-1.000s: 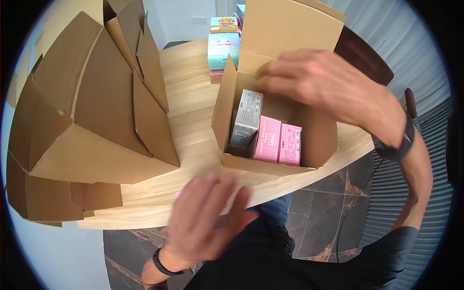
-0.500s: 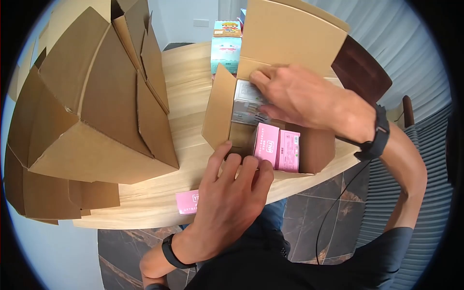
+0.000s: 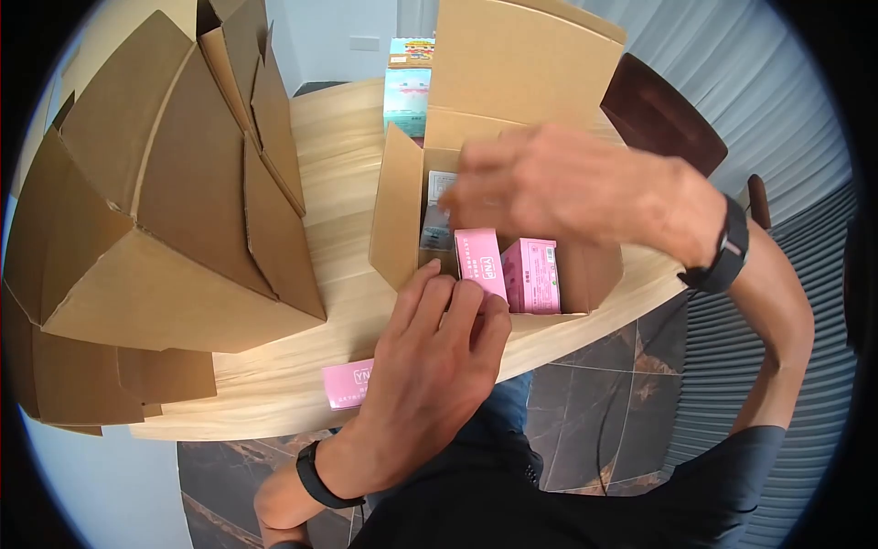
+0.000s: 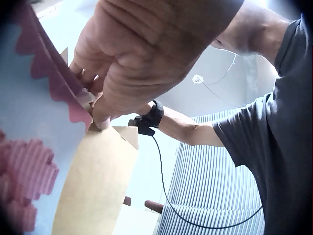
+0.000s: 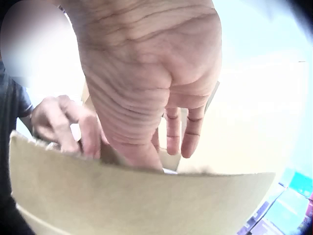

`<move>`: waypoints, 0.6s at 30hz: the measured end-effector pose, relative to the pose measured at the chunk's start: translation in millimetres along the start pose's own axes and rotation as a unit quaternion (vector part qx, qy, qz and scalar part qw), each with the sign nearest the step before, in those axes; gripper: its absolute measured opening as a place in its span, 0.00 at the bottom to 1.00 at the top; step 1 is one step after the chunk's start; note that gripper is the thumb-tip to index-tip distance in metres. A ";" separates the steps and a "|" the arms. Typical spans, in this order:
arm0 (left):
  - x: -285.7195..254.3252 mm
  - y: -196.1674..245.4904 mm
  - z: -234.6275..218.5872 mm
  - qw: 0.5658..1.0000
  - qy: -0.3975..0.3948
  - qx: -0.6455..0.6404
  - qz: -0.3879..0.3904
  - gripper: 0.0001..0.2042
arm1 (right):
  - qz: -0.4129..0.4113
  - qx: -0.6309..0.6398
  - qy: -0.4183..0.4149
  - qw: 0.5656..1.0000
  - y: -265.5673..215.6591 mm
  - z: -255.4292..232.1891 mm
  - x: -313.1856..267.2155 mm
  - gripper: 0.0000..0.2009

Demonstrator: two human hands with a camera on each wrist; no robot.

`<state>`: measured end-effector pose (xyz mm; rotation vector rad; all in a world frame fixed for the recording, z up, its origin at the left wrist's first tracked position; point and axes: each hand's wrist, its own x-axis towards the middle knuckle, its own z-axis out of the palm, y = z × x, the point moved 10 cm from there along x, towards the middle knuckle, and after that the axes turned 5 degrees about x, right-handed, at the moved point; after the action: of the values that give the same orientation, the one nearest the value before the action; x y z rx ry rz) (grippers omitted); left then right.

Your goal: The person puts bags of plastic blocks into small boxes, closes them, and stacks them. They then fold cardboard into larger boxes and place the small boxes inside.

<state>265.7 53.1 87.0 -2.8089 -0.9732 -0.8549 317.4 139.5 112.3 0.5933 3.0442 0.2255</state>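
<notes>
A brown carton (image 3: 523, 99) stands with its lid raised. Inside its near side are a leaning pink box (image 3: 478, 261) and an upright pink box (image 3: 535, 279), a gap between them. My left hand (image 3: 430, 366) pinches the leaning one at the near wall; in the left wrist view the thumb and fingers of that hand (image 4: 137, 63) meet at the carton's edge. My right hand (image 3: 558, 188), blurred, reaches over the carton with fingers pointing down inside, partly covering a grey-white box (image 3: 437, 229). In the right wrist view, the fingers of that hand (image 5: 146, 83) look fairly straight.
Large open cartons (image 3: 187, 201) fill the table's left side. A pink box (image 3: 346, 384) lies at the near edge beside my left forearm. Light-blue boxes (image 3: 406, 91) stand behind the carton. A dark chair (image 3: 663, 114) is at the back right.
The grey-white box now sits lower in the carton's back left. The left pink box has tilted away from its neighbour under my left hand. My right hand has come off the grey-white box's top.
</notes>
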 end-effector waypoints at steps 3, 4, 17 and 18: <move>-0.6 2.8 -4.9 0.997 0.045 0.065 -0.001 0.10 | -0.121 0.010 -0.044 0.992 -41.4 38.6 5.2 0.16; -1.1 4.0 -5.0 0.997 0.045 0.066 -0.001 0.10 | -0.121 0.009 -0.044 0.992 -40.8 42.0 3.7 0.16; -1.9 3.7 -1.3 0.999 0.017 0.021 -0.026 0.13 | 0.259 0.021 -0.146 0.955 16.7 56.1 5.2 0.24; -2.5 2.8 0.6 0.999 0.009 0.032 -0.028 0.13 | 0.257 0.006 -0.103 0.961 21.4 37.1 3.2 0.22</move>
<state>266.0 49.6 85.5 -2.7288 -1.0631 -0.8369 324.6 165.3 78.7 1.3095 2.6377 0.1422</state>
